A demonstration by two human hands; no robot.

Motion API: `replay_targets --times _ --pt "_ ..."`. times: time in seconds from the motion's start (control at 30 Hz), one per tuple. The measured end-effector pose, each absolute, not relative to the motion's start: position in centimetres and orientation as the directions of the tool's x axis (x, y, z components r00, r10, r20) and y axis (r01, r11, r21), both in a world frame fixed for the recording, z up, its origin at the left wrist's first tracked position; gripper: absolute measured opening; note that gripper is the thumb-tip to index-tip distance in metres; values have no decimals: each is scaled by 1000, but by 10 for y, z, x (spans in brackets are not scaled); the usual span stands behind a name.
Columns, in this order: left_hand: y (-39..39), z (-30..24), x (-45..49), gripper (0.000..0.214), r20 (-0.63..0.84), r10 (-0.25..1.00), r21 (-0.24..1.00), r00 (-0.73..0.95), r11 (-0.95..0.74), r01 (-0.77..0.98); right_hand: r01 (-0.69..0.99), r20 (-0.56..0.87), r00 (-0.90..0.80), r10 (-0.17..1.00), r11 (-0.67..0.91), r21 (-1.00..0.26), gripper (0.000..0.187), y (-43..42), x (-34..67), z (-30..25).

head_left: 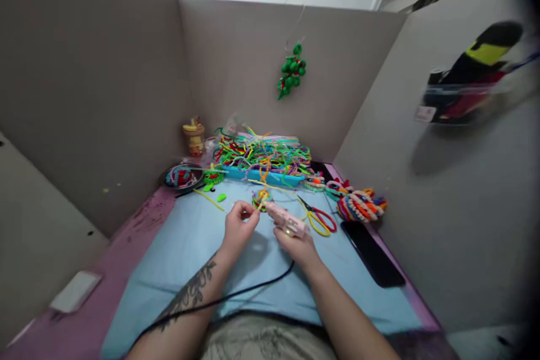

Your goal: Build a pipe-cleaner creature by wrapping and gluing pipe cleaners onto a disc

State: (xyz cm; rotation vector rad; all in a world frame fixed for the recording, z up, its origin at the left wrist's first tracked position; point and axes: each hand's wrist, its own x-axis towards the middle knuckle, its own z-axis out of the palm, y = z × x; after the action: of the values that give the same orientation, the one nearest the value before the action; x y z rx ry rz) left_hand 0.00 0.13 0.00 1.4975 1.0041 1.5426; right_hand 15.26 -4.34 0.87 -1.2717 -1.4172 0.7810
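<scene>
A: What bounds the working room?
B: Grey panels (240,56) at the back and both sides. Inside them the purple surface (135,230) carries a blue cloth (169,275), its purple margin showing along the left and right edges.

A: Where is there space to move?
B: On the left, a broad stretch of cloth lies between the left hand (240,225) and the margin. Ahead, a blue tray (270,176) heaped with fuzzy stems closes off the far side. On the right, a black phone (373,253) lies along the edge.

A: And the right hand (297,247)?
B: Wrapped round a pink glue gun (287,219), raised over the middle of the cloth. Its long axis slants, nozzle pointing away and leftward, rear toward the right. A black cable (236,293) loops back across the left forearm.

A: Anything beside it?
B: Scissors (323,222), just right of the gun, blades pointing away and left.

A: What's at the nozzle?
B: A small multicoloured piece (262,198); I can't tell whether they touch. The left hand pinches a thin yellow strand (260,206) there, thumb against forefinger.
</scene>
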Motion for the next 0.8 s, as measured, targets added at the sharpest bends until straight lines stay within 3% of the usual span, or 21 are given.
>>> replay_targets --times 0.13,0.33,0.5,0.8 --pt "0 2 0 19 393 919 918 -28 -394 -39 371 362 -5 932 338 -865 40 -43 151 11" --pt "-1 4 0 19 383 924 920 -19 -383 -87 565 431 74 899 319 -761 12 -40 155 -5" --pt "0 4 1 20 391 920 915 -17 -391 -96 596 560 23 828 438 -673 18 -35 157 -14" --pt "-2 4 0 21 392 919 915 -37 -393 -89 660 643 -69 762 519 -543 15 -34 159 -14"
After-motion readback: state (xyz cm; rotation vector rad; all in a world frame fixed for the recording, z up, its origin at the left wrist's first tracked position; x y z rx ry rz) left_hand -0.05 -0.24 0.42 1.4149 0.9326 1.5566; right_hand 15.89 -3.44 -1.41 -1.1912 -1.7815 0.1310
